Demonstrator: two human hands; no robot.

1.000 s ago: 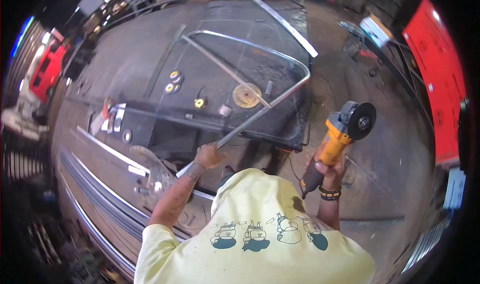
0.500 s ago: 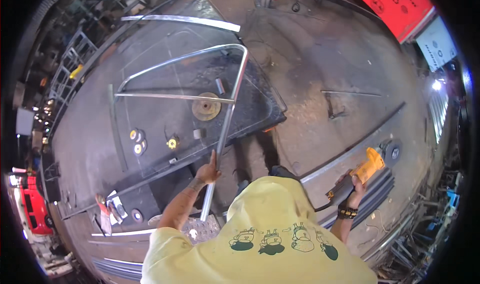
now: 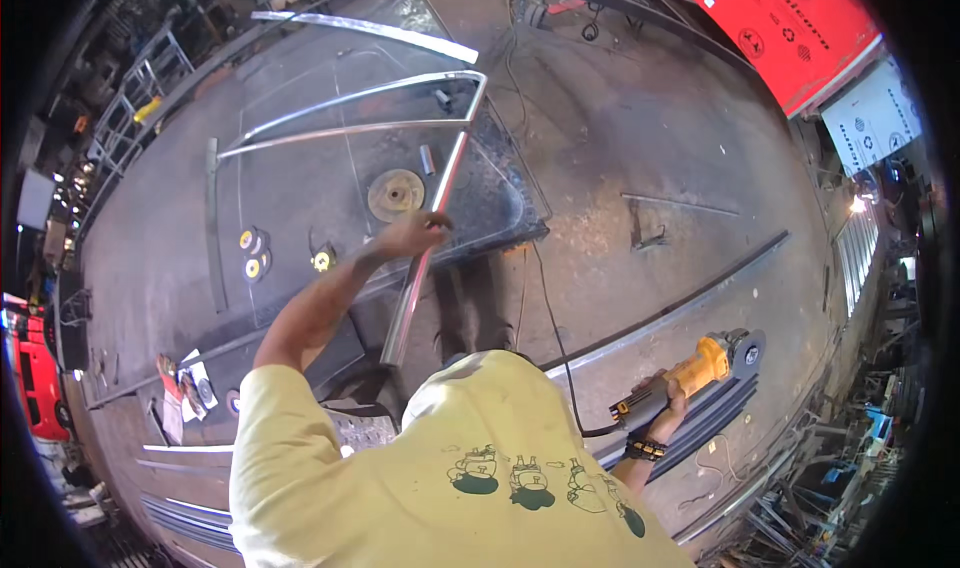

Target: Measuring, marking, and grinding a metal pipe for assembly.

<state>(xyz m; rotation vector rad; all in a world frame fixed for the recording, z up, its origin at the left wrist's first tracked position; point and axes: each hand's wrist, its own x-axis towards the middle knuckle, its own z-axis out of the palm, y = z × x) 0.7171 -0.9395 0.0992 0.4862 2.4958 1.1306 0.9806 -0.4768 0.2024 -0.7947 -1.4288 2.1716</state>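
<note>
The grinder (image 3: 700, 368) is being carried lower and further out to the right than a second ago, when it was being held up beside the bench (image 3: 300, 298); it is now being kept well apart from the metal frame (image 3: 400, 108), down over the long bars (image 3: 690, 308) lying on the floor. Its disc end is being pointed away from the body, and its cable (image 3: 550, 328) is being trailed back toward the bench. The view itself has also swung, so more of the floor is being shown. From this it is being judged that grinding is being paused and the frame is being repositioned or checked instead.

The left hand (image 3: 415, 233) is being kept on the frame's near tube (image 3: 425, 258), further up it than a second ago. The fingers are being curled round the tube in a closed grip, at the point where it crosses the bench edge. The rest of the frame is being left lying flat on the bench top, with a round disc (image 3: 396, 194) just beside the tube and small yellow discs (image 3: 255, 253) well to the left.

The right hand (image 3: 665, 398) is being wrapped shut round the grinder's grey rear handle, with the yellow body projecting past the knuckles.
</note>
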